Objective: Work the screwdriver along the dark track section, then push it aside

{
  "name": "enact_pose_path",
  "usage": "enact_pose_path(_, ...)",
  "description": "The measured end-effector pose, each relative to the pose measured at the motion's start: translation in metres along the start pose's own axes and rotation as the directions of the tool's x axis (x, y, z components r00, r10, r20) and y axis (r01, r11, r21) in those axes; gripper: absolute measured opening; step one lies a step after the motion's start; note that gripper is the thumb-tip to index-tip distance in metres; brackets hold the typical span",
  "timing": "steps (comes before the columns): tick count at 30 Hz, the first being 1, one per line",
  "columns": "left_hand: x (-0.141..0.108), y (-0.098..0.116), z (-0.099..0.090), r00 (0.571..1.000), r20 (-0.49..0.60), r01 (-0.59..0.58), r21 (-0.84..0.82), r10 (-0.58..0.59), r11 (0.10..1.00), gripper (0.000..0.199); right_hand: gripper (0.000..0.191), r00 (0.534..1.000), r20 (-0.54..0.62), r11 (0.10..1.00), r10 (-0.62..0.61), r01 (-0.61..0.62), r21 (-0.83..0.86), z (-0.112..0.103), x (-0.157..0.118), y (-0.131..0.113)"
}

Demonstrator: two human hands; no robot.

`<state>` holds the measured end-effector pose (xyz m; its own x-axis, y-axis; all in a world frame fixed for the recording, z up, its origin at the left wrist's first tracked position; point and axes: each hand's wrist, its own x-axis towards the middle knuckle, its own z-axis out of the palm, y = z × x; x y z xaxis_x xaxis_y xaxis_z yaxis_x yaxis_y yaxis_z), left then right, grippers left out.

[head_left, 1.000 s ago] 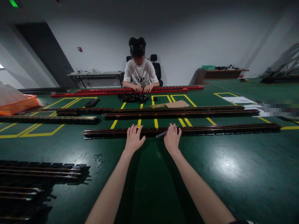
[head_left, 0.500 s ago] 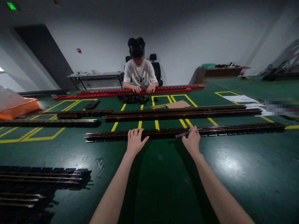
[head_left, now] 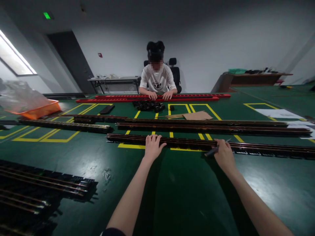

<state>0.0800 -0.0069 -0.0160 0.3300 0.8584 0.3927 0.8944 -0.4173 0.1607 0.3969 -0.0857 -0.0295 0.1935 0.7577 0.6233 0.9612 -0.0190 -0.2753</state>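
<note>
A long dark strip bundle (head_left: pixel 187 143) with copper-coloured lines along it lies across the green table in front of me. My left hand (head_left: pixel 153 147) rests on its left part, fingers spread over the top and thumb out to the right. Farther right, my right hand (head_left: pixel 223 152) touches the same bundle. Its fingers are closed round a dark-handled tool (head_left: pixel 211 151), whose thin pointed metal end sticks out on the far side. Just beyond, more long dark strips (head_left: pixel 258 129) lie roughly parallel.
Across the table (head_left: pixel 182 183) a person (head_left: pixel 157 78) has both hands at red rails (head_left: pixel 103 99). Black parts (head_left: pixel 147 106), cardboard (head_left: pixel 198 115) and papers (head_left: pixel 278 113) lie between us. More strips (head_left: pixel 44 178) are at near left, an orange bin (head_left: pixel 40 109) farther back.
The view has swung left and tilted. The strip bundle has slid away from me, baring a yellow line on its near side. My right hand is farther from my left, still holding the tool.
</note>
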Motion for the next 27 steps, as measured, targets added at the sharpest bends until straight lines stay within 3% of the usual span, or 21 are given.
enact_pose_path(14,0.034,-0.016,0.018,1.0,-0.027,0.018,0.075,-0.016,0.997,0.049,0.028,0.998,-0.002,0.997,-0.069,0.069,0.047,0.033,0.037,0.007)
enact_pose_path(19,0.042,-0.02,0.026,0.997,-0.076,0.027,0.12,-0.018,0.992,0.051,0.03,0.998,-0.051,0.999,-0.046,0.047,0.02,0.038,0.042,0.009)
enact_pose_path(27,0.044,-0.02,0.027,0.997,-0.068,0.039,0.134,-0.03,0.99,0.055,0.026,0.999,-0.043,0.999,-0.028,0.03,0.042,0.039,0.043,0.01)
